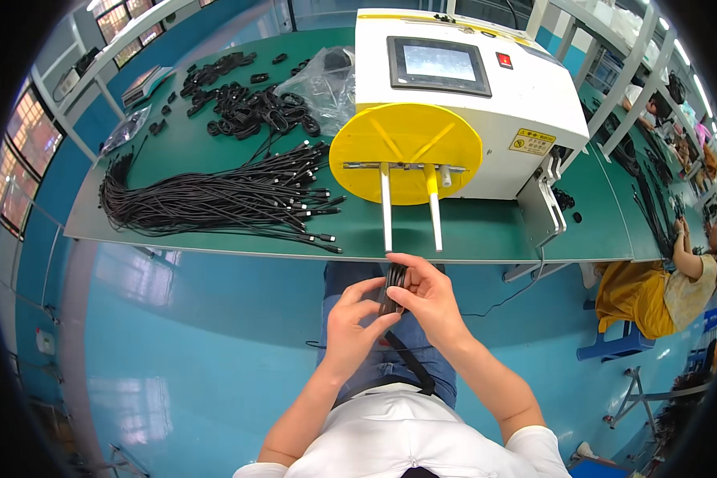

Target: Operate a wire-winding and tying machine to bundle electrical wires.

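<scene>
Coiled cable (pixel 393 288) between both hands' fingers (pixel 390 320)

left hand (pixel 357 321) and right hand (pixel 429 299): hold black cable coil (pixel 393 288) | surface (pixel 470 231): long black cables (pixel 215 195), white machine (pixel 462 95) with yellow disc (pixel 406 151)

Both forearms rise from the lower edge and meet; the left hand (pixel 357 320) and right hand (pixel 427 296) have curled fingers, each grip closed.

Head-worn fisheye, steeply downward, close
</scene>
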`<action>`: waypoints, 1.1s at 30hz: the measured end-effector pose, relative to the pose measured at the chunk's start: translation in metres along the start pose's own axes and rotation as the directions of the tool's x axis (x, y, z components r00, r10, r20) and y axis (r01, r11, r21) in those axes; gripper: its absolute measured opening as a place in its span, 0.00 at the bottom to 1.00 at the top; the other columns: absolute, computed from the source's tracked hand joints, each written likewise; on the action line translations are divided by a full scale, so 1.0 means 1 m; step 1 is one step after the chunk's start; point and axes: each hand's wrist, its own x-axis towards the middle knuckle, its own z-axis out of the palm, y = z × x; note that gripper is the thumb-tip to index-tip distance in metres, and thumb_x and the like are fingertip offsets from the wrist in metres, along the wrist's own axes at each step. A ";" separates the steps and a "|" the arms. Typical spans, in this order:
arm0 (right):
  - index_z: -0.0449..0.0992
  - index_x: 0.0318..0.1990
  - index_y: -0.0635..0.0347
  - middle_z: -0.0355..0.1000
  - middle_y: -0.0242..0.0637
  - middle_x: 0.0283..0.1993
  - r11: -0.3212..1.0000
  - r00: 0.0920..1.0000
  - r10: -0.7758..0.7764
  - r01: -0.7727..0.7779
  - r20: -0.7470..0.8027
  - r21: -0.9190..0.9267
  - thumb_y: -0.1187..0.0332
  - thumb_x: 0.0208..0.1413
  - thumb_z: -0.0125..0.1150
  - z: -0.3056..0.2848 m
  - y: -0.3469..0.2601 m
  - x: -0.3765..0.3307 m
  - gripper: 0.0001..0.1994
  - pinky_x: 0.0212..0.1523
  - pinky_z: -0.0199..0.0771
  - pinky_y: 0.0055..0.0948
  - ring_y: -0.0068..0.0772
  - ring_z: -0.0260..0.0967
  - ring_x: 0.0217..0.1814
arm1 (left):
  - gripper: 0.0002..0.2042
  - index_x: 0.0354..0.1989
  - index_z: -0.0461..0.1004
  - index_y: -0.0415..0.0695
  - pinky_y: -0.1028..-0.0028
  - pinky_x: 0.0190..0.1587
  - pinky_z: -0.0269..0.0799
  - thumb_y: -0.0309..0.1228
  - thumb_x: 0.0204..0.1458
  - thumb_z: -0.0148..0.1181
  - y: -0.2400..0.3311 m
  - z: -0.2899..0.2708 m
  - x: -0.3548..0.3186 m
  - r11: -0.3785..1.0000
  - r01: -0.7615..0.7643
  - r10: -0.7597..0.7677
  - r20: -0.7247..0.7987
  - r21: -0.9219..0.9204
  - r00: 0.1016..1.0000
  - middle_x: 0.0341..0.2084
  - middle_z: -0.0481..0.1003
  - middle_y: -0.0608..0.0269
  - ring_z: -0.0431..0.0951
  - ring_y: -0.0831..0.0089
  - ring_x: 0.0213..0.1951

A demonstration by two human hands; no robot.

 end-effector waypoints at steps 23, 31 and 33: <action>0.61 0.60 0.64 0.75 0.35 0.37 0.976 0.982 0.177 -0.183 0.061 0.121 0.77 0.54 0.57 0.005 -0.002 0.019 0.25 0.40 0.72 0.22 0.22 0.73 0.37 | 0.08 0.26 0.71 0.38 0.70 0.41 0.69 0.24 0.40 0.66 -0.011 -0.013 0.012 0.819 -0.336 0.492 -0.269 0.464 0.828 0.31 0.72 0.59 0.72 0.63 0.37; 0.59 0.63 0.62 0.73 0.34 0.43 0.797 0.911 0.346 -0.411 0.222 0.444 0.73 0.57 0.55 0.011 -0.003 0.023 0.25 0.43 0.73 0.25 0.23 0.71 0.43 | 0.07 0.33 0.73 0.39 0.66 0.43 0.70 0.27 0.48 0.61 -0.006 -0.033 0.022 0.793 -0.500 0.542 -0.030 0.349 0.840 0.33 0.74 0.60 0.73 0.62 0.39; 0.59 0.63 0.62 0.72 0.34 0.44 0.697 0.880 0.388 -0.474 0.272 0.538 0.72 0.58 0.54 0.013 0.004 0.021 0.25 0.44 0.73 0.25 0.23 0.70 0.45 | 0.10 0.42 0.72 0.39 0.69 0.44 0.71 0.26 0.52 0.58 -0.005 -0.028 0.018 0.932 -0.217 0.118 -0.321 -0.291 0.939 0.37 0.74 0.61 0.74 0.65 0.41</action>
